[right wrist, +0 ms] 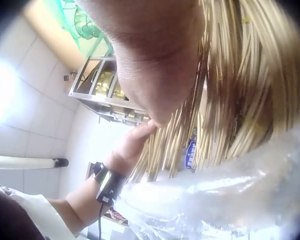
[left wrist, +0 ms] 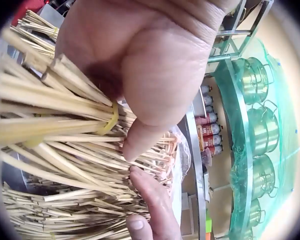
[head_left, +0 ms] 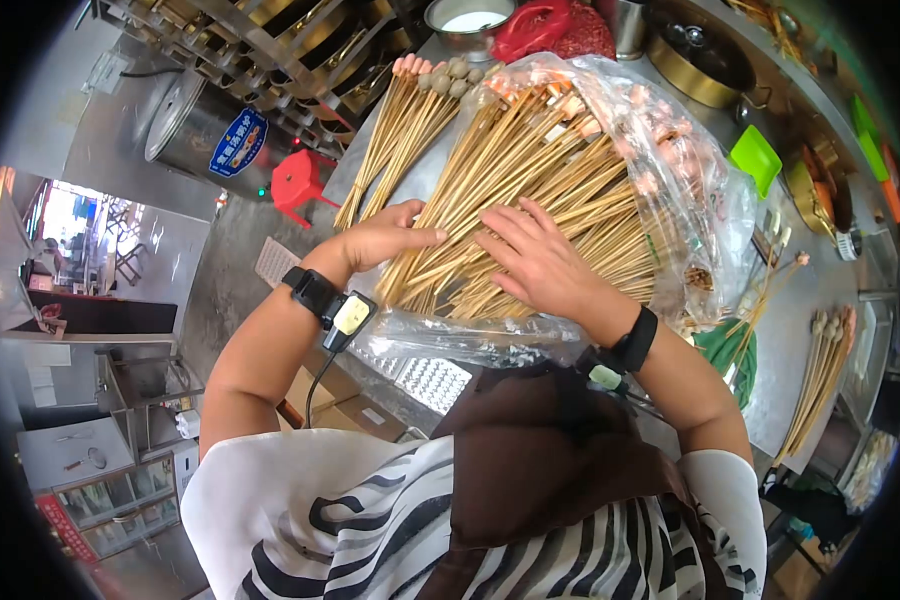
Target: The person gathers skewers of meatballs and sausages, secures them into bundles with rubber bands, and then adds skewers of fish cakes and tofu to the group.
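Both forearms (head_left: 255,345) reach forward over the metal table (head_left: 773,375), where skewers (head_left: 540,165) lie in a clear plastic bag (head_left: 715,190). The right hand (head_left: 548,262) rests palm-down on them, fingers spread; the left hand (head_left: 385,240) lays its thumb across their edge, though I can't tell whether its fingers grip.

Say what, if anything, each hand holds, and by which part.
Left hand grips skewers toward their bare ends. Right hand grips nothing; it rests on the skewers, fingers extended.
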Available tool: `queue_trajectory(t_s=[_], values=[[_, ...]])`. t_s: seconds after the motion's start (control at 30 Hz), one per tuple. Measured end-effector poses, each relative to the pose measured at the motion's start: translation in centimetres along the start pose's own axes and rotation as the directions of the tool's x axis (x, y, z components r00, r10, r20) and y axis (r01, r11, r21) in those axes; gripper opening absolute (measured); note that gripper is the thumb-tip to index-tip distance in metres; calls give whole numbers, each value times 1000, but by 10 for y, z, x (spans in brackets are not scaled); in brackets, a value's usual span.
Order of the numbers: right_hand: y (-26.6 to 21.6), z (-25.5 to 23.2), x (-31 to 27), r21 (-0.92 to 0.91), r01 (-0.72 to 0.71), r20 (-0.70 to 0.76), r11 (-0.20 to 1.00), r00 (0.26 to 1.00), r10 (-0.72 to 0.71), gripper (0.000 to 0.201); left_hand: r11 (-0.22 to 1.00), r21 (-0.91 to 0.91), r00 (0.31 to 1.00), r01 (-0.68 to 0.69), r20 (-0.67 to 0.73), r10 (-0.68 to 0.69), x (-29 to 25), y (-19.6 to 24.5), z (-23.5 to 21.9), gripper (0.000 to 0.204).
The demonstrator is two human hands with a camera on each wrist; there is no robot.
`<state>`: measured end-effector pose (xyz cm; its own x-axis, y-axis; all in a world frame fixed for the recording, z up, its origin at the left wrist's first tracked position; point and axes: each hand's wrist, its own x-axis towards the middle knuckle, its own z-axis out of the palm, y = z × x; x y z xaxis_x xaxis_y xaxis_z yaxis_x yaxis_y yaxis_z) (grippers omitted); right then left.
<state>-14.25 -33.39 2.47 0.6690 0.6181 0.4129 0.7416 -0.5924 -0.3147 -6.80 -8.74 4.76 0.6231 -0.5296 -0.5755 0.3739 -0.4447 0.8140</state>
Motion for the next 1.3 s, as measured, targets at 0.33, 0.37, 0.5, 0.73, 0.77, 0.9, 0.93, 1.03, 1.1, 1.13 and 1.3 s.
queue_trajectory(t_s=[0.33,0.37,0.5,0.73,0.77,0.9,0.93,1.03,1.1,1.13,1.3], values=[[4,10,-31,-46,65,-118,997,991,-70,34,993,-60,991,-106,77,110,4,-20,20,77],[4,11,-32,-53,74,-133,996,988,-80,32,988,-130,987,-86,123,102,5,-20,20,75],[4,13,-36,-72,92,-139,993,985,-101,31,972,-225,980,-67,169,106,7,-25,20,73],[-14,13,-29,-75,135,-72,988,987,-140,40,987,-54,977,-151,143,158,5,-29,23,81],[-19,17,-26,-85,186,-13,979,982,-188,43,985,-38,974,-168,148,172,7,-31,22,80],[-34,26,-13,-122,174,15,977,985,-173,49,978,28,971,-208,126,203,3,-24,21,71],[-32,25,-15,-130,167,18,977,986,-166,49,976,27,969,-214,136,208,2,-22,20,71],[-25,16,-26,-61,37,-152,997,987,-46,46,984,17,976,-177,130,173,-4,-14,20,58],[-17,8,-39,-42,-17,-156,999,988,11,45,991,23,983,-132,133,128,-7,-10,17,62],[-13,4,-47,-12,-59,-165,998,985,56,45,996,31,990,-81,120,77,-9,-8,16,65],[-1,-3,-74,55,-234,-354,971,905,238,44,986,-63,986,-157,53,160,-19,5,25,60]])
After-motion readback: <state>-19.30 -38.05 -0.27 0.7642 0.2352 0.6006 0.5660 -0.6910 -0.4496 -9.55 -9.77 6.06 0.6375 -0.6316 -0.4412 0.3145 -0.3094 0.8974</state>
